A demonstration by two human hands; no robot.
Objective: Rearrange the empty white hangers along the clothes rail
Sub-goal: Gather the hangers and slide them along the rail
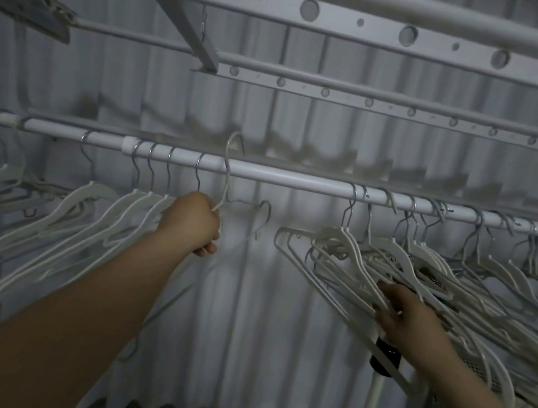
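A white clothes rail (282, 176) runs across the view at mid height. Several empty white hangers (61, 219) hang on its left part and another bunch of hangers (458, 275) crowds its right part. My left hand (190, 222) grips a white hanger (227, 177) by its neck, its hook raised above the rail just right of the left group. My right hand (406, 314) holds the lower bars of several hangers at the near end of the right bunch. A stretch of bare rail lies between the two groups.
Overhead are white perforated rack bars (355, 25) and a second one (395, 109) behind. A white curtain (246, 304) hangs behind the rail. A white stand pole with a black collar (384, 358) rises below my right hand.
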